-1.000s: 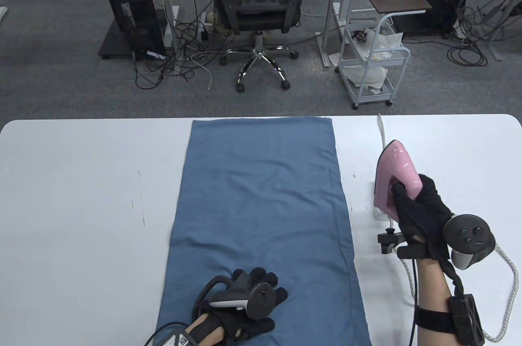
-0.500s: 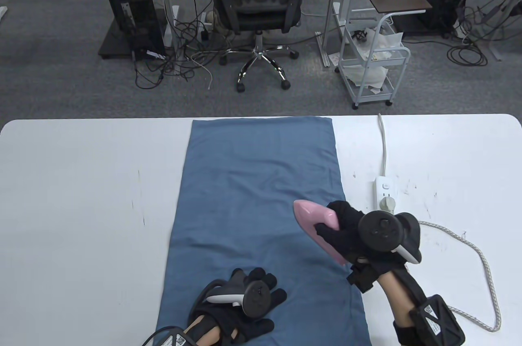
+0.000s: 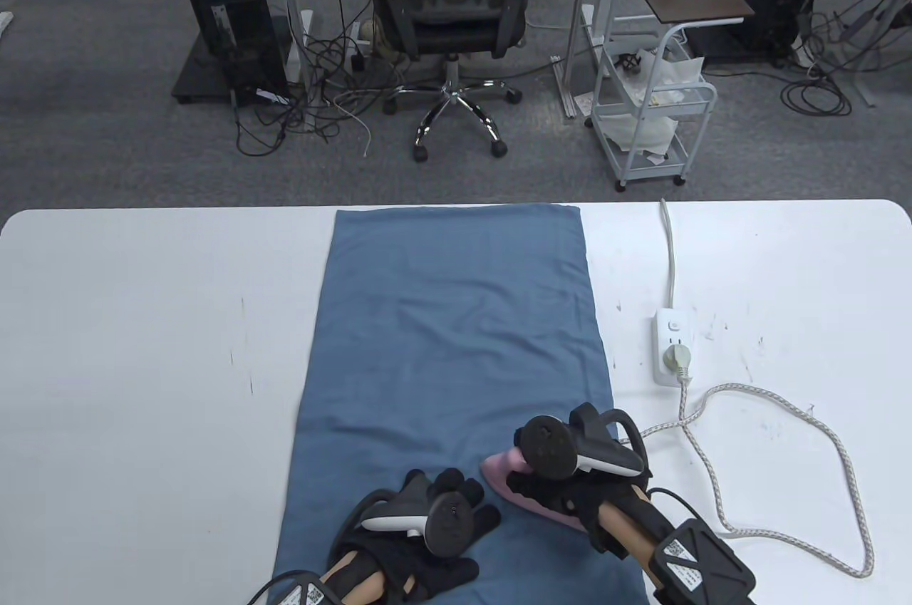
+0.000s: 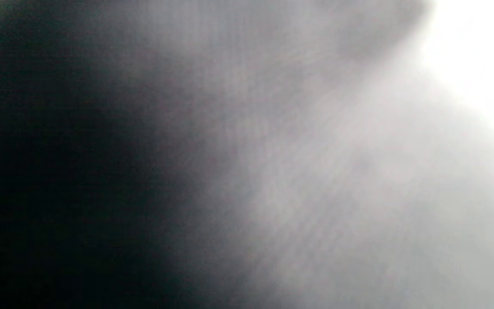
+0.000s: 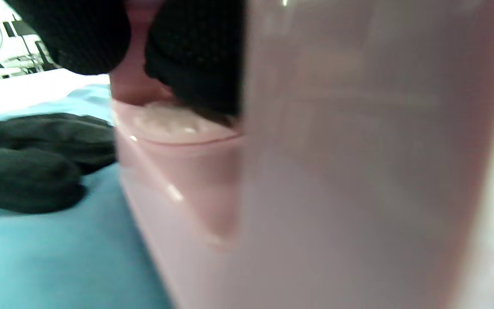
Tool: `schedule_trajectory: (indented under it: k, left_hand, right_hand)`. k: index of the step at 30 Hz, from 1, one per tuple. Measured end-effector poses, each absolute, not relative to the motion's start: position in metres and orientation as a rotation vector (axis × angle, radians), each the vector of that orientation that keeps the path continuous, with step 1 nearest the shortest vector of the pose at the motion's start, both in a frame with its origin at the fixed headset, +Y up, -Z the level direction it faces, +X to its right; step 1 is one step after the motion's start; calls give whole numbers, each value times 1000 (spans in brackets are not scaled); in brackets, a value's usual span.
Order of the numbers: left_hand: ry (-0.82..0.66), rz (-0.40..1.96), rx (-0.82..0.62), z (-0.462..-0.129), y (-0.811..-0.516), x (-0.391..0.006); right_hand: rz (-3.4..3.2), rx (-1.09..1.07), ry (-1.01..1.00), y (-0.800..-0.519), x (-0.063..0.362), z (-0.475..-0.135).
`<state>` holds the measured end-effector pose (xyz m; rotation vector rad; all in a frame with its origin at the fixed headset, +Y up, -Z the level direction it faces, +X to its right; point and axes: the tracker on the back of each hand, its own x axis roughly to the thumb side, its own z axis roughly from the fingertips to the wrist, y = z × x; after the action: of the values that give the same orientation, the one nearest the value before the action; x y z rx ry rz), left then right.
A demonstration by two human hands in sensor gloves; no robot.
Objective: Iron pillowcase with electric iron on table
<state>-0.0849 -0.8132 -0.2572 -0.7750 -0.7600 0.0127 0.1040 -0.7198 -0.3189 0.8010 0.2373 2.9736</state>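
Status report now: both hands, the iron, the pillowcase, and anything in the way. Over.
Left hand rests flat on the pillowcase, near edge. Right hand grips the pink iron, down on the fabric beside the left hand. Cord trails right, off the cloth.

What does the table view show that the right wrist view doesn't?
Only the table view shows the power strip, the cord looping across the table, and the whole pillowcase. Only the right wrist view shows, close up, fingers wrapped round the iron's handle. Both show the pink iron in the right hand, and the left hand resting on the blue fabric.
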Motion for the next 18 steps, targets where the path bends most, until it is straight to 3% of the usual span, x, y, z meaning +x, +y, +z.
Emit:
schedule_trajectory:
  k: [4,9,14,18]
  left_hand:
    - [-760,10,-774,-257,-813,-85]
    - [-760,8,-774,-257,-813,-84]
    - [-759,8,-774,-256,-813,-84]
    - [-759,6,-773,-256,-814,-84]
  right_hand:
    - [3073,634,116,-721,107,-355]
    - [3064,400,151,-722,120,-405]
    - [3033,316,214,-720,121,-412]
    - [2974,548,145,-712,105,-389]
